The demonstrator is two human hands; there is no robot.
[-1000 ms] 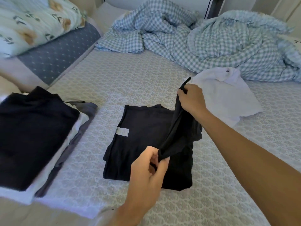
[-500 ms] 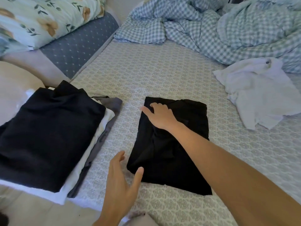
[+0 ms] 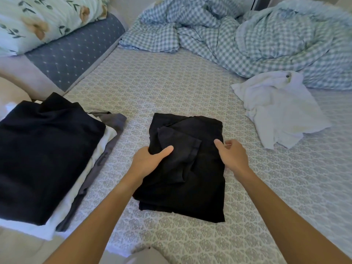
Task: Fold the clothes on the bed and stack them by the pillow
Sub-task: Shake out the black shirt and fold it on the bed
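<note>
Black folded garment (image 3: 190,178) gripped at opposite side edges by left hand (image 3: 150,161) and right hand (image 3: 231,156) fingers.

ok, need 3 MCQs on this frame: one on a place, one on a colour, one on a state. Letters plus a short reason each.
1. Where does the stack of folded clothes lie, seen from the black garment in the middle?
A. to its left
B. to its right
C. on top of it

2. What colour is the crumpled garment by the checked duvet?
A. red
B. white
C. black

3. What are the hands doing to the black garment?
A. both hang well above it
B. only the right hand touches it
C. left hand and right hand each have a grip on one side edge

Answers:
1 A: the stack sits at the left edge of the bed, near the floral pillow.
2 B: it is plainly white, not folded.
3 C: each thumb lies on top of the cloth, the fingers curl at its edge.
</note>
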